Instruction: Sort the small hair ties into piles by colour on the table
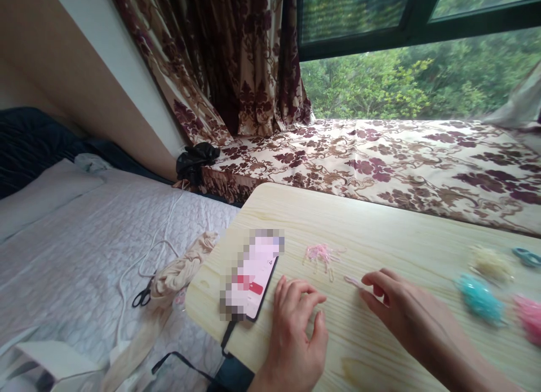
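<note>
On the wood-grain tabletop (291, 206), the right hand (391, 302) pinches the pale pink strand (351, 280) endwise; apply light pressure. The left hand (296, 322), fingers loosely parted, empty, rests beside the smartphone (257, 293).

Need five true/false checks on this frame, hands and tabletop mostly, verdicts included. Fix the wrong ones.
1. The right hand has a thin pale strand at its fingertips. True.
2. The left hand is holding the phone up. False: the phone lies on the table beside that hand, and no object shows in the hand's grip.
3. Scattered pink strands lie on the table, apart from the phone. True.
4. The cream bundle is nearer the camera than the teal bundle. False: the cream one is farther away.
5. In the view, the patterned curtain hangs left of the window. True.
</note>
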A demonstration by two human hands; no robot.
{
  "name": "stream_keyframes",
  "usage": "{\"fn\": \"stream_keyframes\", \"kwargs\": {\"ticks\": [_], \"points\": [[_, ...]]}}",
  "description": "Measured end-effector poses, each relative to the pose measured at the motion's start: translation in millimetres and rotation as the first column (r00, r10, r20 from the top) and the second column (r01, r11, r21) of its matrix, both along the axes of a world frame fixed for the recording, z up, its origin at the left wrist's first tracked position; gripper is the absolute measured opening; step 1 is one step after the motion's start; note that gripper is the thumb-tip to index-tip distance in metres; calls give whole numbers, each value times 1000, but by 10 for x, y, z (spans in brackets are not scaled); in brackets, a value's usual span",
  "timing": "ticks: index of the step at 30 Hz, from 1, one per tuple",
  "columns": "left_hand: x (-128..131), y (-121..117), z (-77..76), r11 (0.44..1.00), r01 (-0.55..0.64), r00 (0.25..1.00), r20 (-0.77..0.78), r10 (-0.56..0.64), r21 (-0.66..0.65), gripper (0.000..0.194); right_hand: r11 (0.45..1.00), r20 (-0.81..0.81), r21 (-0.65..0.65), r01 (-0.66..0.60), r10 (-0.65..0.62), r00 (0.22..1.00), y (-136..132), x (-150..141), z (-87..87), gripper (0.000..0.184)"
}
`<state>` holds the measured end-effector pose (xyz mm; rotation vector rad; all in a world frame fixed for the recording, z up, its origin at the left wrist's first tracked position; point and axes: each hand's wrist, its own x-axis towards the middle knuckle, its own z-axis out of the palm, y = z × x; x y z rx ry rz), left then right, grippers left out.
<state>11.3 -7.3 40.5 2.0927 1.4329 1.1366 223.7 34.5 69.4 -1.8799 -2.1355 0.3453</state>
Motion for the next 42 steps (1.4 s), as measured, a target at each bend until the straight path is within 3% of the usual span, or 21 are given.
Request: {"fn": "stream_keyframes", "kwargs": {"ticks": [13,19,23,28,32,37,42], "points": [[1,19,-41,1000,-5,1000,-21,5,20,32,999,-10,-28,-18,18,1000,-2,72,44,32],[0,17,-75,999,-13,999,-48,16,49,30,999,-17,-46,5,-5,1000,-53,144,187,34],[-27,5,-126,997,-25,997,-65,30,67,27,999,-72,0,33,-33,997,-273,386,358,35],[-62,12,-187,996,-12,994,-103,20,83,23,988,-66,-13,154,-154,986,-775,910,519,34],[-76,29,-215,995,-1,992,-127,13,97,20,967,-27,-127,220,-225,974,-1155,1243,442,33],[-86,52,-232,992,3,987,-160,18,129,19,953,-53,-164,253,-265,963,-1343,1308,228,34],[-89,59,-230,989,2,985,-168,24,151,18,955,-83,-107,278,-287,954,-1345,1289,342,33]]}}
